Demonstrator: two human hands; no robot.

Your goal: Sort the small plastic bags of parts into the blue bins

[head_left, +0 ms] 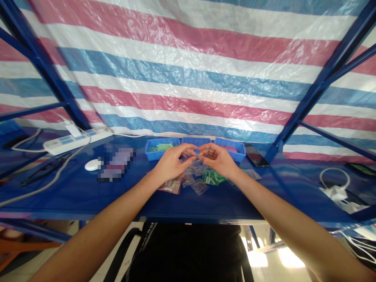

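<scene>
Over the middle of the blue table, my left hand [176,159] and my right hand [220,158] meet almost fingertip to fingertip. Thumb and fingers of each are pinched together; whatever is between them is too small to make out. Beneath them lie several small clear plastic bags [200,187] with tiny pieces inside. A pile of green packets [212,177] lies under my right hand. Below my left hand is a larger flat bag with reddish edges [174,185], partly covered by the wrist.
Behind my hands stand a left blue bin [151,156] with light green contents, a middle blue bin [196,141] and a right blue bin [241,150] with something pink. A dark phone [256,155] lies rightward. Leftward are a white mouse [93,165] and a power strip [79,141].
</scene>
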